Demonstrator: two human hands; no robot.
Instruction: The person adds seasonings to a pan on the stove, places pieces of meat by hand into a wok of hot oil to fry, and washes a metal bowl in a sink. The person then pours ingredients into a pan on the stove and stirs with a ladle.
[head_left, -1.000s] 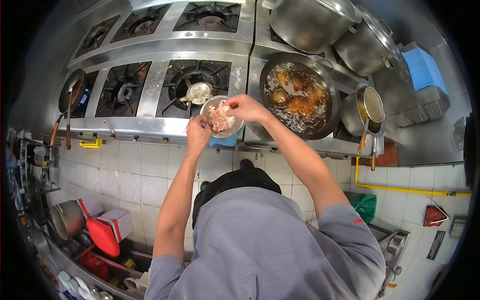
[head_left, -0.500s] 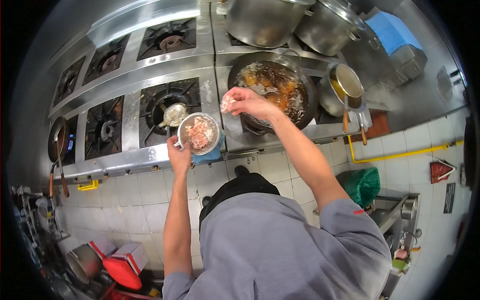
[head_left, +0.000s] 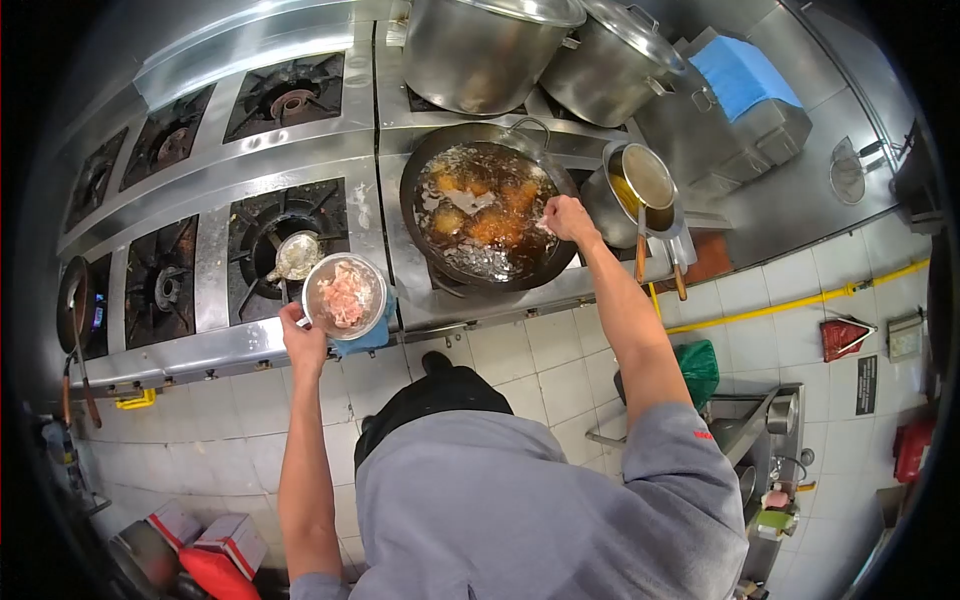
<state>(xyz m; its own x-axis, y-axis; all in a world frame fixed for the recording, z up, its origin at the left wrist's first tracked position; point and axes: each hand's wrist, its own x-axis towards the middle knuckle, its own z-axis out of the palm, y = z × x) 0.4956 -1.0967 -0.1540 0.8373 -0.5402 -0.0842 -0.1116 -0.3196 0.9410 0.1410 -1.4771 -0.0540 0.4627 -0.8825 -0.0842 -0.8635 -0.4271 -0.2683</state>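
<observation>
My left hand point(head_left: 303, 340) grips the side of a small metal bowl point(head_left: 379, 318), held level above the stove's front edge. Inside lie pale pink pieces of raw meat point(head_left: 345, 293), some with a whitish coating. Over the right rim of a large dark wok point(head_left: 415, 232), my right hand point(head_left: 570, 218) is closed in a pinch, with a bit of pale coated meat showing at its fingertips. Hot oil bubbles in the wok around golden-brown frying pieces point(head_left: 497, 228). A ladle point(head_left: 299, 256) with a whitish, crusted bowl rests on the burner behind the metal bowl.
Two tall stockpots point(head_left: 490, 60) stand behind the wok. To its right, a strainer point(head_left: 648, 177) lies across a pot point(head_left: 604, 200), wooden handles pointing toward me. A blue cloth point(head_left: 742, 75) covers a metal box. At far left sits a small pan point(head_left: 72, 300).
My right hand has moved right, from the wok's left side to its right rim, still pinching meat. The view has shifted; my left hand still holds the bowl.
</observation>
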